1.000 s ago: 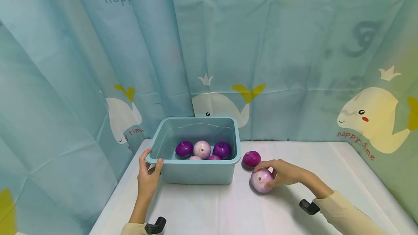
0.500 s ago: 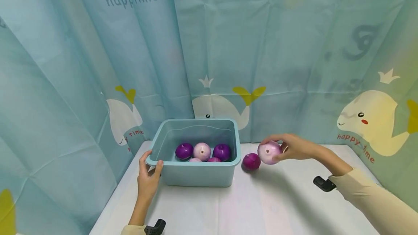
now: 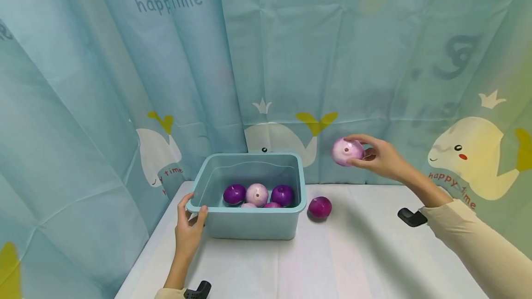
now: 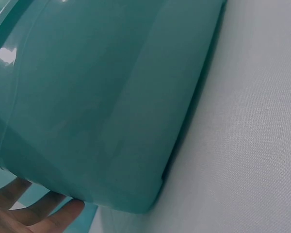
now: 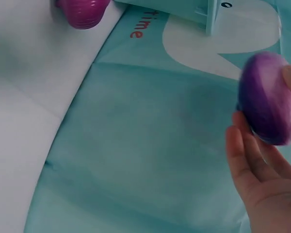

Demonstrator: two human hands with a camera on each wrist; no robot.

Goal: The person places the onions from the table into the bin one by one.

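A pale purple onion (image 3: 347, 152) is up in the air to the right of the blue plastic bin (image 3: 249, 223), pinched between the thumb and fingers of my right hand (image 3: 380, 157). The same onion (image 5: 269, 99) shows darker purple on one side in the right wrist view. My left hand (image 3: 189, 230) grips the bin's front left corner, thumb on the front and fingers along the left side. Inside the bin lie several onions, among them a pale one (image 3: 256, 195) and a dark purple one (image 3: 282, 195). Two are partly hidden behind the front rim.
A magenta onion (image 3: 320, 208) rests on the white table (image 3: 249, 271), just right of the bin. Behind the table hangs a blue curtain (image 3: 291, 59) printed with whales. The bin stands near the table's back edge.
My right hand has lifted the pale onion off the table and carried it up, slightly to the right. My left hand has stayed on the bin.
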